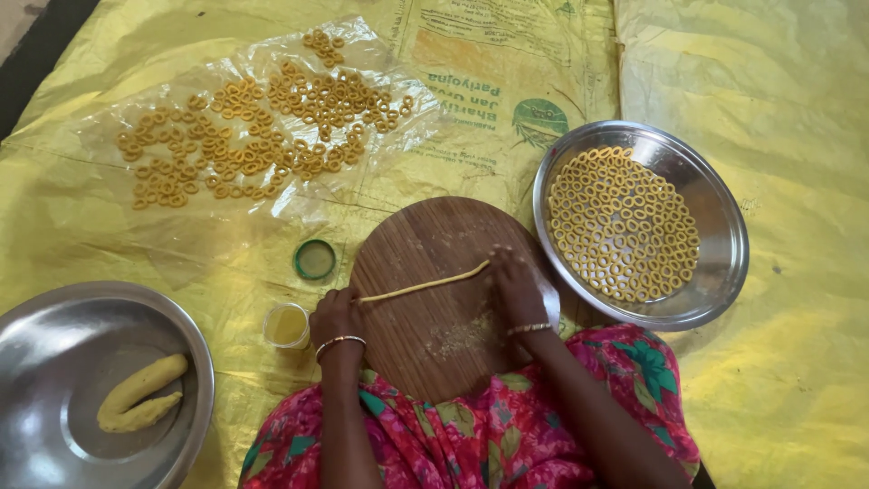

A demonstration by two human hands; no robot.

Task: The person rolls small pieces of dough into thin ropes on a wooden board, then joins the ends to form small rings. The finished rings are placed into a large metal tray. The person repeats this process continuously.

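A thin yellow dough rope point(425, 284) lies across a round wooden board point(425, 244). My left hand point(338, 315) rests on the rope's left end, fingers pressed down on it. My right hand point(514, 285) lies over the rope's right end at the board's right side. Both wrists wear bangles. Crumbs of dough sit on the board between my hands.
A steel plate point(715, 208) to the right holds several dough rings. More rings lie on a clear plastic sheet point(100, 136) at the top left. A steel bowl point(54, 344) with dough lumps point(140, 394) sits at the lower left. A small cup of oil point(287, 326) and a green lid point(314, 260) stand beside the board.
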